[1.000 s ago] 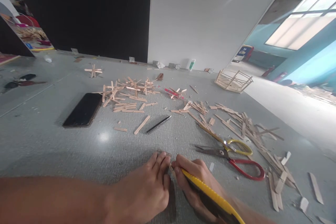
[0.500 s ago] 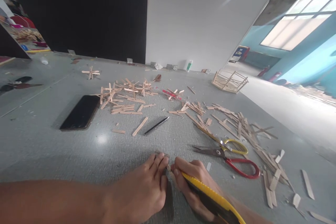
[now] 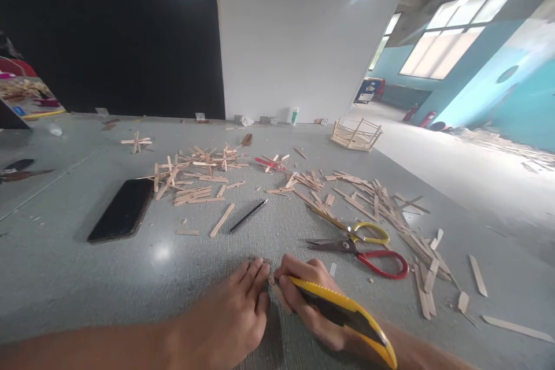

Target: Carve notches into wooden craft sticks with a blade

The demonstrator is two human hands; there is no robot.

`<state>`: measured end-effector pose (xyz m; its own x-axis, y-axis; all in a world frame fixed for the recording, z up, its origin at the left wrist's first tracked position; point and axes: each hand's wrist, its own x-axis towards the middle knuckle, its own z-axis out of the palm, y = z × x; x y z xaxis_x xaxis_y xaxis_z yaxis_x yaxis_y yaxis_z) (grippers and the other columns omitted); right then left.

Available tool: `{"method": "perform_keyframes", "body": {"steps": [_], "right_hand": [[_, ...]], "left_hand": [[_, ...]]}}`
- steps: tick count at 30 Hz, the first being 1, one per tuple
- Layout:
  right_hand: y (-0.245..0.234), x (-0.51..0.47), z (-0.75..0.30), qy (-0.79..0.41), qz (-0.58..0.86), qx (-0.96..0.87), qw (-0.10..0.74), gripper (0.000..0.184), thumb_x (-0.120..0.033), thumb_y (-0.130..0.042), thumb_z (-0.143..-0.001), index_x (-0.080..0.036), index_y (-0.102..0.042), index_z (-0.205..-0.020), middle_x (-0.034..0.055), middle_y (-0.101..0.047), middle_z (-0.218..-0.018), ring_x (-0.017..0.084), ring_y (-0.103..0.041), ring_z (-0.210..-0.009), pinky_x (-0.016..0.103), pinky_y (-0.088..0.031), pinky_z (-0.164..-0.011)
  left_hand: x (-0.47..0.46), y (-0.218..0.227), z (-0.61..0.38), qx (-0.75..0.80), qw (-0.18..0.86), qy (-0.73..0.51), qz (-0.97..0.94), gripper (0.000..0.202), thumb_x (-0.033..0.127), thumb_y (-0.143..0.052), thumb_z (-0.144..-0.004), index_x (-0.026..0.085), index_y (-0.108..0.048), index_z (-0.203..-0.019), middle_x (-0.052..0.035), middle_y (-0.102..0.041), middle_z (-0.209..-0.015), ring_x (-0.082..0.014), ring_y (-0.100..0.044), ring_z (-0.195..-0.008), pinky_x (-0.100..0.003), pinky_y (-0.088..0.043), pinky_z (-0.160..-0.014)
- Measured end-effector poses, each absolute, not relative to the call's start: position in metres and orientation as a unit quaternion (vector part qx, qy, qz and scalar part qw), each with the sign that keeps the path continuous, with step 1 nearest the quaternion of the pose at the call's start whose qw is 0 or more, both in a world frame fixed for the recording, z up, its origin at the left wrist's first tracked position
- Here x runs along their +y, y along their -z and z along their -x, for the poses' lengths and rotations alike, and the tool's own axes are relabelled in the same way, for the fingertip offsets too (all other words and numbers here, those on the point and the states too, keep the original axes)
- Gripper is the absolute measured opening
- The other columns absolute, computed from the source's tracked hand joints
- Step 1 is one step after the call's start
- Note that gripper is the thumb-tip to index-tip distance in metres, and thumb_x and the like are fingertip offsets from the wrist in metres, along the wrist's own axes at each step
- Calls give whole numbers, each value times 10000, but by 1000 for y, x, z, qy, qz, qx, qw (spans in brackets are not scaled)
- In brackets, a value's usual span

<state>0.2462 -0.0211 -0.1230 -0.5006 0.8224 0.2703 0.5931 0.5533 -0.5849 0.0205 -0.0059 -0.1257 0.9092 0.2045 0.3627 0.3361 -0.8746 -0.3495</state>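
a black phone (image 3: 119, 211) lies at far left, a black pen (image 3: 248, 216) sits beyond the hands, the left hand (image 3: 229, 315) presses flat fingers on a small wooden stick (image 3: 277, 293) near centre, the right hand (image 3: 306, 295) grips a yellow utility knife (image 3: 347, 318) against it, and scissors (image 3: 359, 248) rest to the right.

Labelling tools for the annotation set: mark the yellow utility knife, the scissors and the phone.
yellow utility knife (image 3: 342, 313), head view, on the yellow body, in the right hand.
scissors (image 3: 353, 244), head view, on the pivot.
phone (image 3: 117, 217), head view, on the dark screen.
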Motion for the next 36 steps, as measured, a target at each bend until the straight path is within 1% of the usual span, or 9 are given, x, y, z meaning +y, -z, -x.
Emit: {"method": "perform_keyframes", "body": {"steps": [6,11,14,18,20,23,26,28,36], "right_hand": [[116,2,-268,-117,475,-820,297,214,-238,-470,-1062,-173,-627,-1191,37,-732,-813,147,-650,-626,254,-481,-612],[106,27,-309,-18,538,-806,248,545,13,-367,-873,-125,-655,-1315,159,-753,-1045,196,-680,-689,290,-459,-560],[106,36,-324,3,570,-791,223,569,30,-385,-826,-129,-682,-1284,163,-761,-1093,216,-719,-763,295,-509,-597],[111,42,-331,16,595,-777,205,585,-54,-425,-926,-132,-521,-1498,193,-722,-1251,309,-704,-1088,420,-580,-848],[113,43,-333,21,610,-767,197,473,-141,-464,-971,-119,-585,-1428,206,-721,-1220,344,-685,-1105,487,-565,-905],[115,43,-339,16,628,-756,185,290,-207,-460,-1000,-142,-738,-1054,164,-733,-1003,311,-704,-920,435,-563,-797],[117,43,-346,16,644,-741,190,311,-186,-407,-995,-172,-691,-868,120,-690,-860,252,-666,-738,348,-487,-640],[118,43,-349,18,655,-728,202,269,-165,-412,-958,-193,-629,-801,102,-656,-806,232,-624,-675,324,-427,-592],[96,26,-315,-43,665,-679,307,270,-425,-366,-1057,-231,-544,-1000,-18,-531,-679,169,-491,-543,271,-373,-535]], "left_hand": [[1,115,-21,-160,138,172,962,275,85,-555,-919,70,-687,-1160,-153,-777,-1190,-271,-732,-1101,-359,-538,-982],[10,102,-17,-217,-8,127,968,497,-9,-544,-888,141,-579,-1360,-84,-727,-1162,-228,-673,-1066,-321,-540,-918],[19,102,-13,-233,-78,136,960,357,25,-602,-886,165,-648,-1211,-64,-705,-1057,-243,-652,-974,-334,-532,-874],[29,106,-11,-263,-120,146,946,130,68,-609,-924,192,-616,-887,-50,-674,-935,-236,-640,-864,-336,-533,-803],[29,101,-12,-292,-148,156,932,188,52,-566,-949,202,-552,-835,-32,-660,-877,-202,-634,-777,-303,-531,-719],[25,76,-12,-335,-219,175,899,195,87,-434,-1046,220,-495,-916,46,-610,-730,-123,-591,-592,-200,-478,-541],[17,38,-7,-343,-506,236,755,221,372,-419,-1109,227,-511,-970,59,-582,-724,-89,-565,-551,-168,-485,-512],[10,13,-3,-327,-560,306,697,309,501,-518,-1053,218,-563,-937,62,-532,-671,-84,-476,-498,-172,-416,-451],[1,-18,4,-374,-529,317,693,261,437,-648,-998,217,-664,-859,62,-491,-637,-95,-446,-561,-182,-363,-496]]}}
